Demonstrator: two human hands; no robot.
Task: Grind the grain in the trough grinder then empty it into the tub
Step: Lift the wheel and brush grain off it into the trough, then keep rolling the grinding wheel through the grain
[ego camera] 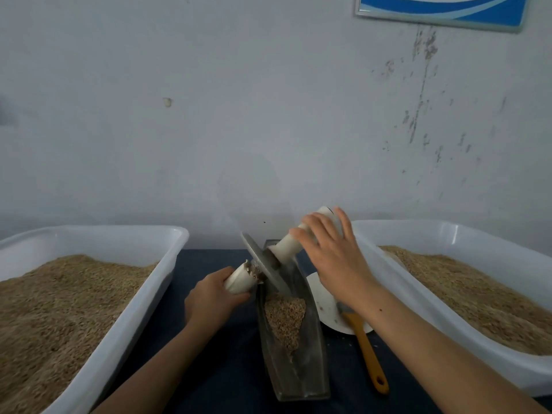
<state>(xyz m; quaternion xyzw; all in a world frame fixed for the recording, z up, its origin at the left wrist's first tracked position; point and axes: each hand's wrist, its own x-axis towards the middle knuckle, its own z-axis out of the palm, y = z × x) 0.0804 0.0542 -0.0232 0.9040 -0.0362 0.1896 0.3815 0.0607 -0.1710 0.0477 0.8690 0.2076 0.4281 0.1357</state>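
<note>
At lower left a white tub (89, 294) holds tan grain (53, 309); a second tub (448, 234) at right holds the same. In the lower centre a metal trough grinder (295, 348) contains a wedge of crushed grain (285, 318), its wheel (264, 264) tilted on white handles. The left hand (209, 297) grips one handle (240, 282); the right hand (331, 258) rests open-fingered on the other. No writing is legible on the blue poster (442, 10) at upper right

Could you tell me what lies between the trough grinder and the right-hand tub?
In the head view, a white plate and an orange-handled brush lie there on the dark cloth.
</note>
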